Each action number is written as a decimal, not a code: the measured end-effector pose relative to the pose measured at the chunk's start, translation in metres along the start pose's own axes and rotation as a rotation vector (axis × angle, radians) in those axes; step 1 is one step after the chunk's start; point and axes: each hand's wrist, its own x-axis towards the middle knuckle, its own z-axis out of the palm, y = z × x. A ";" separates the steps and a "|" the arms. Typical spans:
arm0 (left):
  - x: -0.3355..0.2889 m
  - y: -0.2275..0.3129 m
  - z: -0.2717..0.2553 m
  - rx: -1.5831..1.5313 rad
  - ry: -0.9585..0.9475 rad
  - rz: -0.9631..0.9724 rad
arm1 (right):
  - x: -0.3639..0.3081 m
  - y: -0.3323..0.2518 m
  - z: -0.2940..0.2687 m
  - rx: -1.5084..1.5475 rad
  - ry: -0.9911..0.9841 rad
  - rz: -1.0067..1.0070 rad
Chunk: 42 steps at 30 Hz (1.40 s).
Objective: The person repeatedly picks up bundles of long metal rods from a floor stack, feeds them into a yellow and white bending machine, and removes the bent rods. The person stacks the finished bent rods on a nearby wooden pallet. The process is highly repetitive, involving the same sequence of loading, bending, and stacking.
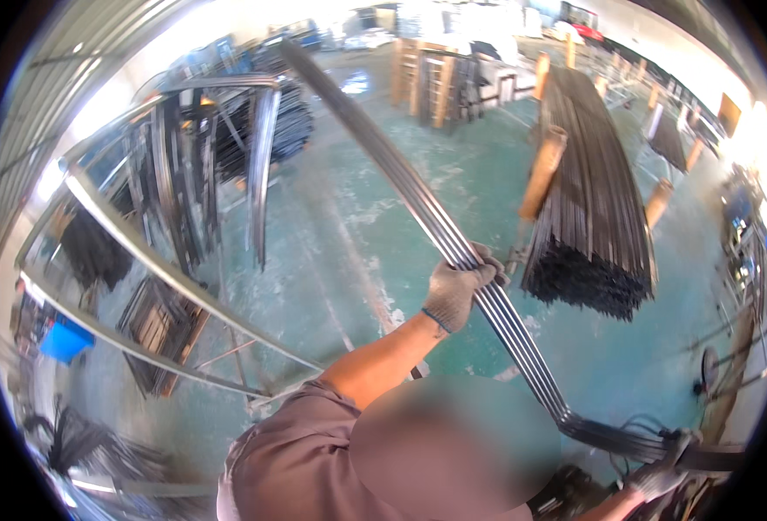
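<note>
Blurred patch over lower centre, right hand [661, 473] half hidden at dark rim, rod bundle [453, 239] far end indistinct

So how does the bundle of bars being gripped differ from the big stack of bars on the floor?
The gripped bundle is thin, just a few bars, while the floor stack holds very many. The gripped bundle is lifted and slanted across the view, held by the gloved left hand and right hand; the floor stack lies flat between wooden posts. Both are long, dark metal bars.

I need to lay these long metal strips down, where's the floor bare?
Bare green floor lies between the rack of bent frames and the stacked steel bars. Crowded: lower left around the blue bin and the far right edge.
</note>
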 end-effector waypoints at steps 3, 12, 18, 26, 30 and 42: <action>0.001 0.038 -0.035 -0.058 0.160 0.123 | 0.041 -0.002 0.098 0.201 -0.147 0.150; 0.019 0.115 -0.136 -0.342 0.411 0.452 | 0.061 -0.128 0.400 0.277 -0.664 -0.183; 0.044 0.167 -0.232 -0.416 0.493 0.563 | 0.003 -0.264 0.575 0.347 -0.974 -0.570; 0.015 0.264 -0.332 -0.537 0.650 0.868 | -0.170 -0.286 0.586 0.310 -1.762 -1.012; 0.023 0.245 -0.275 -0.405 0.742 0.855 | -0.184 -0.135 0.585 0.479 -1.562 -0.909; 0.173 0.026 -0.213 0.237 0.569 -0.105 | 0.177 0.243 0.422 -1.306 -0.404 -0.014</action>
